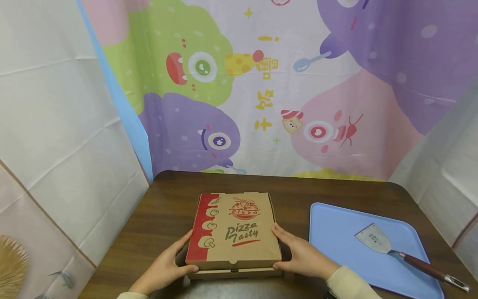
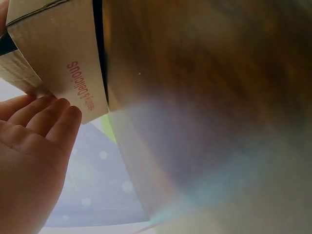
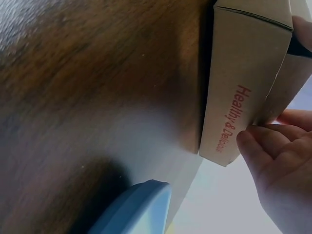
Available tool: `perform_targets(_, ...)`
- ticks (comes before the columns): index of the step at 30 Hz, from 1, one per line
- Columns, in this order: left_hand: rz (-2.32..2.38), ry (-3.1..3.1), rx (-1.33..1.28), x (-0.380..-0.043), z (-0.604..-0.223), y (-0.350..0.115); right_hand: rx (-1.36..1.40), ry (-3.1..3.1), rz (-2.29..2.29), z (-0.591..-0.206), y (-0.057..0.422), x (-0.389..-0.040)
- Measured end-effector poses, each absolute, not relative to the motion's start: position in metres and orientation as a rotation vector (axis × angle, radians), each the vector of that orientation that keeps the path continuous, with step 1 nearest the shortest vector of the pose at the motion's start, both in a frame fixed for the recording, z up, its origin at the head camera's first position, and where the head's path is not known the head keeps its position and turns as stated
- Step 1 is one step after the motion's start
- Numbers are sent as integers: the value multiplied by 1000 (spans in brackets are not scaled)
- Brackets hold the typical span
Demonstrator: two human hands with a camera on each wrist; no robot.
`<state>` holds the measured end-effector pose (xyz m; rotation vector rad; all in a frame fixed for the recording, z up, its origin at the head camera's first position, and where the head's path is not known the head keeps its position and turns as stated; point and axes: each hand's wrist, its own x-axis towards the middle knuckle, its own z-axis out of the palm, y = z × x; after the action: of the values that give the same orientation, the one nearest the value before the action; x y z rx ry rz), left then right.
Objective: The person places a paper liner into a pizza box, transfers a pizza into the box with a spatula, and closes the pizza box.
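Note:
A cardboard pizza box (image 1: 257,249) with a red strip and "Pizza Tasty" print lies on the table in front of me. Its lid sits slightly above the base, leaving a dark gap along the front. My left hand (image 1: 168,263) grips the lid's front left corner, thumb at the front and fingers along the side. At the front right corner my right hand (image 1: 304,255) holds the lid in the same way. Both wrist views show fingertips against the lid near the box's printed side walls (image 2: 58,63) (image 3: 243,73). The box's inside is hidden.
To the right lies a light blue tray (image 1: 336,236). A pizza spatula (image 1: 373,240) with a dark handle rests on it, the handle reaching past the tray's rim. The brown wooden table (image 1: 164,207) ends at a cartoon-printed curtain (image 1: 261,158) behind.

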<state>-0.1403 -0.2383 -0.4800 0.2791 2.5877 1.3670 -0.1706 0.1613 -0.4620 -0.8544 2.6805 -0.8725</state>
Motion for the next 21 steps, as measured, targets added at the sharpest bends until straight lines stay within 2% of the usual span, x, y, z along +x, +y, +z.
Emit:
perform_targets(10,1292,2653,367,-138,-476,-237,-826,2679,-830,-463,162,-170)
perform_targets(21,1220,2703,296,-139,-470,-228,-762,2708,-764,-460,156,-169)
